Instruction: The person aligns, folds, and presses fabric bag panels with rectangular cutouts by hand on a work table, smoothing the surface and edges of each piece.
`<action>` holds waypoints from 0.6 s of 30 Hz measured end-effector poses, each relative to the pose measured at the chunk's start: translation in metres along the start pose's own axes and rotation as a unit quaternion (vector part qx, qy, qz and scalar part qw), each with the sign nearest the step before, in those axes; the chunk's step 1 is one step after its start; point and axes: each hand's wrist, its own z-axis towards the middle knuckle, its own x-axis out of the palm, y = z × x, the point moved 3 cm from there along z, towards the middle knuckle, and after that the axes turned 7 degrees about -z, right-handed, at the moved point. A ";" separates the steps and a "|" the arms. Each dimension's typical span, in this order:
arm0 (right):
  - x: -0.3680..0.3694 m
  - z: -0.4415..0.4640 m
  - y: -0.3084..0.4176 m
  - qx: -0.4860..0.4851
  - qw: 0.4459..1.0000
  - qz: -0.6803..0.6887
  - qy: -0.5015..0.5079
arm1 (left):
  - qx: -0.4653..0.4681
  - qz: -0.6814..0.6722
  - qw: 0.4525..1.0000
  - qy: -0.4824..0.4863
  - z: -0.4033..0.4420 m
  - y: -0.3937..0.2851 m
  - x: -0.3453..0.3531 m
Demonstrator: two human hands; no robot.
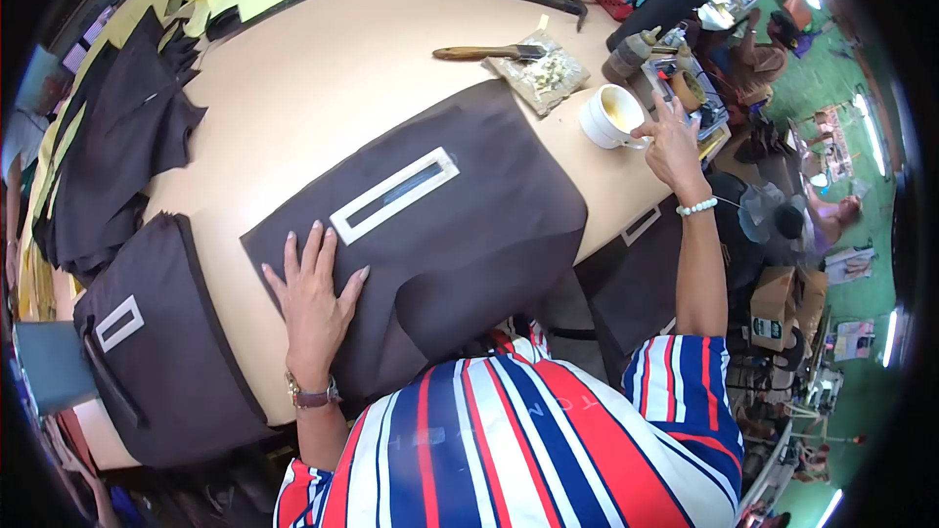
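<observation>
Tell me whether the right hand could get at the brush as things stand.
Probably yes: the mug stands between the right hand and the brush, but it looks low enough to pass over, and the brush lies uncovered.

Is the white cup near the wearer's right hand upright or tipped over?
Upright: the white cup stands on the table with its mouth facing up, and something yellowish shows inside.

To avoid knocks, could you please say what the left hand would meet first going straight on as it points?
The left hand, on the dark fabric, would likely meet the white rectangular frame first; its height is unclear.
</observation>
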 end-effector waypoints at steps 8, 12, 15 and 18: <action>-0.046 -0.035 0.122 -0.218 0.904 0.279 -0.241 | 0.009 0.005 1.000 -0.014 -0.001 0.005 0.005; -0.021 -0.043 0.191 -0.274 0.866 0.397 -0.130 | 0.008 -0.003 1.000 -0.012 -0.001 0.004 0.005; 0.004 -0.039 0.212 -0.242 0.915 0.312 -0.084 | 0.005 -0.008 1.000 -0.013 -0.001 0.004 0.004; 0.007 -0.042 0.222 -0.209 0.956 0.182 -0.097 | 0.007 -0.012 1.000 -0.016 -0.001 0.005 0.004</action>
